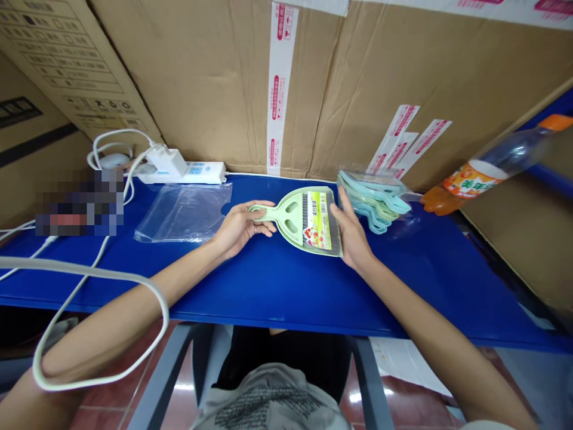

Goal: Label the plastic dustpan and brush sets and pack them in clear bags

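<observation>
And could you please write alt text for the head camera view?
The left hand holds the handle of a pale green dustpan and brush over a blue table, the right hand its wide end. A clear bag and white power strip are to the left; similar sets and a drink bottle are to the right.

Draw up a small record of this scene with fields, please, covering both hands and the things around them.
Left hand: holds the handle of the green dustpan set
Right hand: holds its wide edge
Set's label: yellow and white, facing up
Wrapped stack: pale blue and green pieces, beyond right hand
Clear plastic bag: flat on blue table, left side
Power strip: behind bag
Bottle: orange cap, right side
</observation>
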`<state>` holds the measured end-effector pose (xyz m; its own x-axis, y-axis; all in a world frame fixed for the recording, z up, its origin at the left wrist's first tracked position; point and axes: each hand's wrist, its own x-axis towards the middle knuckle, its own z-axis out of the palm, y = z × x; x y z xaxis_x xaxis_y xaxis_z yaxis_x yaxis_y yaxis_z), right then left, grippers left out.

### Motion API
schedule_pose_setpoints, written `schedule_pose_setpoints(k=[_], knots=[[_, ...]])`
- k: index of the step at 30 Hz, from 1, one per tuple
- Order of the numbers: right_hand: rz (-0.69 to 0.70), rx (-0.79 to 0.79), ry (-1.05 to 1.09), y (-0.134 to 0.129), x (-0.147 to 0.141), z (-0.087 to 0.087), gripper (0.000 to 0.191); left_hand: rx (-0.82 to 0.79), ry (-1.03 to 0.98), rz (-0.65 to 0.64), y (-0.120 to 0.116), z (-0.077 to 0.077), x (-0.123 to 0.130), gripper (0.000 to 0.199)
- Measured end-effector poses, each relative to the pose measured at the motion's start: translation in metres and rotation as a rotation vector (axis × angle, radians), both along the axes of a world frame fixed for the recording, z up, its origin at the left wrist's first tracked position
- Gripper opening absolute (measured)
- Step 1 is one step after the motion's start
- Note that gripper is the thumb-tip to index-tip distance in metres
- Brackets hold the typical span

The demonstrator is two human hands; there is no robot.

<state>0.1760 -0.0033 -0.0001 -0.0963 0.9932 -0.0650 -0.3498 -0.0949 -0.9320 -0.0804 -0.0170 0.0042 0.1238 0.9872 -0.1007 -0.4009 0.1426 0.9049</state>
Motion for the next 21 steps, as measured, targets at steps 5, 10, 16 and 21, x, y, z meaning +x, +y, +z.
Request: schedule_pose_setpoints(k=[5, 10, 16, 21], knots=[[0.098, -0.216, 0.055, 0.006, 0.004, -0.004, 0.056, -0.001, 0.001, -0.007, 0.001, -0.002, -0.001, 0.026], [-0.010, -0.281, 0.098, 0.011, 0.004, -0.012, 0.028, 0.048, 0.128, -0.030, 0.002, -0.001, -0.001, 0.035], [-0.099, -0.241, 0.156, 0.018, 0.005, -0.015, 0.014, 0.282, 1.243, 0.344, 0.013, 0.020, -0.045, 0.053], [-0.130, -0.223, 0.174, 0.017, 0.004, -0.010, 0.015, -0.243, 1.942, 0.418, 0.023, 0.032, -0.117, 0.050]])
